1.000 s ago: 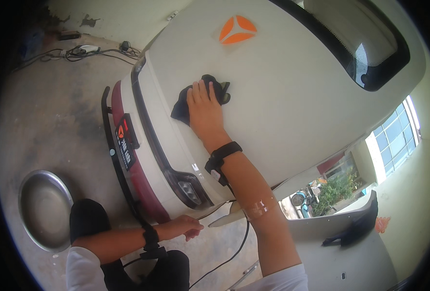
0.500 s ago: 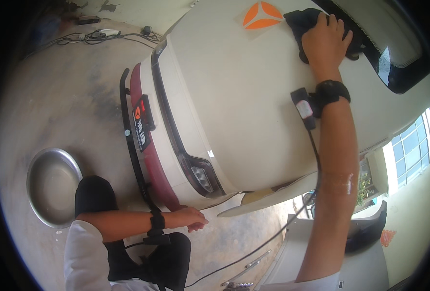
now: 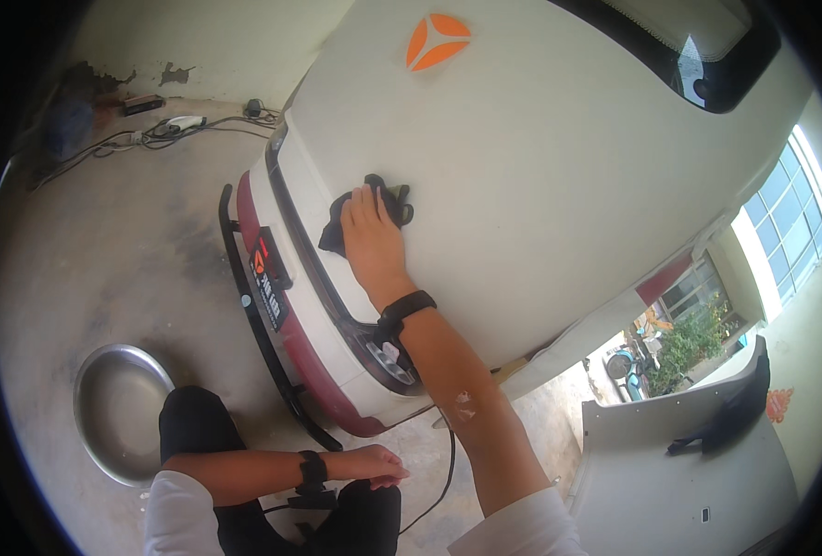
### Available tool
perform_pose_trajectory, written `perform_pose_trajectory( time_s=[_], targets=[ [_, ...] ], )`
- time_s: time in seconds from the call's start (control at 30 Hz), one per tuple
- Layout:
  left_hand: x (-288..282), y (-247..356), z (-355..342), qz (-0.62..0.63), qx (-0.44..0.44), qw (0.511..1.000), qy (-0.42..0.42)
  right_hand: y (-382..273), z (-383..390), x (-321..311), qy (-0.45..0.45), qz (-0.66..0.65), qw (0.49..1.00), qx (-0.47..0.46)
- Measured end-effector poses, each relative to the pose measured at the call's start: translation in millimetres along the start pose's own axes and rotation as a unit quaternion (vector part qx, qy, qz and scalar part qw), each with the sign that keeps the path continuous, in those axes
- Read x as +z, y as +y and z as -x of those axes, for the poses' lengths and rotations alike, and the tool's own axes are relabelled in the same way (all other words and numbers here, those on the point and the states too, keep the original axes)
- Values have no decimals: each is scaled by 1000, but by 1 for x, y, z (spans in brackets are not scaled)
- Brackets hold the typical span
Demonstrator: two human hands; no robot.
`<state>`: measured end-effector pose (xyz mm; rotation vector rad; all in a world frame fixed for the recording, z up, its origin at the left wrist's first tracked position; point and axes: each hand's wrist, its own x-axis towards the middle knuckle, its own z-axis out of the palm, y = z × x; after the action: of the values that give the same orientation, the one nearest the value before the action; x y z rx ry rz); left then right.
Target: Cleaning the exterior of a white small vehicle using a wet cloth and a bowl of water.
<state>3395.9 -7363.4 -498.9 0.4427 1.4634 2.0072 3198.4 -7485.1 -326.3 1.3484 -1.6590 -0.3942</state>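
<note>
My right hand presses a crumpled black cloth flat against the white hood of a car, near its front edge. The fingers lie over the cloth, which sticks out on both sides of them. Further up the hood is an orange three-part emblem. My left hand hangs above my knee with its fingers loosely curled in, and nothing shows in it. It is just below the red lower corner of the bumper, apart from it.
A black guard bar runs along the car's front, beside a dark plate. On the floor at left stands a round metal basin. Cables lie by the far wall. A loose grey-white body panel is at lower right.
My right hand has slid the black cloth from beside the windshield down and left to the hood's front edge. My view has shifted; my left hand stays by my knee.
</note>
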Motion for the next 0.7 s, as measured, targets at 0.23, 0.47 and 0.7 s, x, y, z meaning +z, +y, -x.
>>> perform_pose_trajectory(
  time_s=[0.23,0.47,0.7],
  targets=[
    [-17,-6,-6,-47,-91,994,-34,111,-31,-111,86,101,990,38],
    [-23,-12,-7,-53,-123,990,36,216,-38,-225,235,306,903,189],
    [-14,-6,8,-146,-187,971,28,107,13,-158,127,217,957,147]
  ],
)
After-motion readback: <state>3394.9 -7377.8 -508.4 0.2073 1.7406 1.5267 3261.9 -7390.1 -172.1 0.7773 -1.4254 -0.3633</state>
